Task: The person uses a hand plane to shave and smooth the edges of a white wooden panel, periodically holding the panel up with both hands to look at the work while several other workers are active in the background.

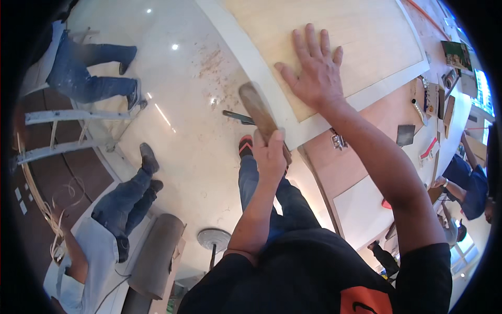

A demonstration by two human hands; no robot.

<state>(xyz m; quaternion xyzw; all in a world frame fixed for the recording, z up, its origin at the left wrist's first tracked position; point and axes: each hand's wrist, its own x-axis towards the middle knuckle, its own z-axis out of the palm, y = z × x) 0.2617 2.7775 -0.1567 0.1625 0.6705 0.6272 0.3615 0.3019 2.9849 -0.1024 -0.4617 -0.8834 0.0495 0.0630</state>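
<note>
My left hand [269, 152] grips a worn wooden handle [257, 109] that sticks up and away from me; the tool's head is hidden. Next to it, a dark metal part [238, 116] pokes out toward the left. My right hand [314, 68] lies flat, fingers spread, on a large light wooden panel [366, 31] with a white border [261, 68]. The handle sits just beside the panel's near white edge. My legs in blue jeans and a shoe with a red tip [246, 145] show below, on the pale glossy floor.
Sawdust [212, 63] is scattered on the floor. One person lies on the floor at the lower left [104, 230], another stands by an aluminium ladder [73, 131] at the upper left. A person in blue [468, 183] sits at the right near a pinkish board holding small tools [418, 112].
</note>
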